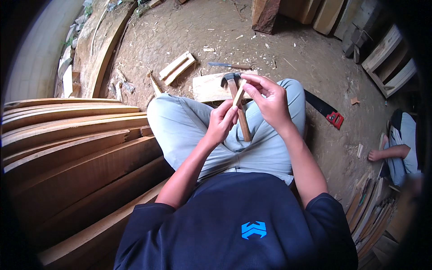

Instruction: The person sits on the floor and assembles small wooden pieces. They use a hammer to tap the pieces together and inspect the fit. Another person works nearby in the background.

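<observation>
Between my two hands is a short, narrow strip of pale wood (240, 93), tilted upward to the right. My left hand (221, 120) pinches its lower end, and my right hand (271, 100) has its upper end between thumb and fingers. Behind the strip lies a claw hammer (243, 123), its dark head on a pale wooden block (209, 87) and its wooden handle reaching back toward my lap. Just beyond the block a knife (230, 65) with a wooden handle rests on the ground.
A slotted wooden piece (177, 68) lies on the dirt floor ahead. A handsaw (325, 108) with a red handle is right of my knee. Long boards (76, 130) are stacked at my left. Another person (402, 144) sits at the far right, above thin wood strips (371, 209).
</observation>
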